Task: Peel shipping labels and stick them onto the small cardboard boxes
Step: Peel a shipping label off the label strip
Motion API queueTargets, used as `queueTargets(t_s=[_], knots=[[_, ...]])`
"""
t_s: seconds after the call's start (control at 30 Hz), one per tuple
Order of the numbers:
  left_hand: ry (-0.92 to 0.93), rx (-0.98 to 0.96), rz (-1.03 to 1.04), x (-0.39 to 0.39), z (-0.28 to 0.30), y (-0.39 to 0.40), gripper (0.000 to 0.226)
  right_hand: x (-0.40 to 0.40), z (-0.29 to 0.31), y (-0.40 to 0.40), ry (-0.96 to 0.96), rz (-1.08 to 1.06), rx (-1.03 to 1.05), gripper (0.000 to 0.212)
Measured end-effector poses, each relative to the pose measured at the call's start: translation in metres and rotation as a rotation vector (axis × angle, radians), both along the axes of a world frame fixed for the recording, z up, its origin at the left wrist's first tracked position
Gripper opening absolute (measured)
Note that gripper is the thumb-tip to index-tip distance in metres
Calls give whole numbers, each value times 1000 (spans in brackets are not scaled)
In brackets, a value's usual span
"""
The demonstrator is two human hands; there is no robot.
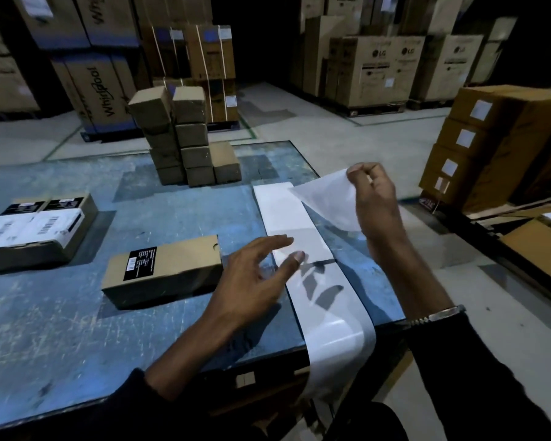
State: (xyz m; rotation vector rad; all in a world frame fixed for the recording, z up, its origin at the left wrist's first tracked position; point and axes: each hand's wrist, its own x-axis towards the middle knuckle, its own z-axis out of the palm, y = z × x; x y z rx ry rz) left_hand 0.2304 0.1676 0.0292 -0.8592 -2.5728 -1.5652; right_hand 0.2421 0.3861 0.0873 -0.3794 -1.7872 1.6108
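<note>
At the table's (77, 329) right edge, his right hand (376, 198) pinches a lifted label (328, 198) while the left hand (255, 278), fingers spread, hovers at the strip (287, 211). He'd do best to pin the strip and peel slowly, then carry it to the nearby box (172, 265).

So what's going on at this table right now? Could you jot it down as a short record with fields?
Right hand: right hand pinches a peeled label by its corner, lifted off the strip
Left hand: left hand open, fingers spread at the label strip
Strip: lies along the blue table, its end hanging over the near edge
Nearest box: small cardboard box with a black sticker, no white label showing
Far end: stack of small boxes
Left side: labelled boxes
</note>
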Motion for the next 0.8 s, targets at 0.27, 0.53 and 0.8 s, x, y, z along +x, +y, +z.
queueTargets(t_s=[0.27,0.53,0.8], knots=[[-800,408,19,-29,76,-34,68,5,16,-70,175,177,490,6],[-766,440,113,-64,73,-83,35,21,-3,-123,278,369,901,10],[-585,443,162,-80,83,-112,26,27,-14,-139,229,401,648,51]])
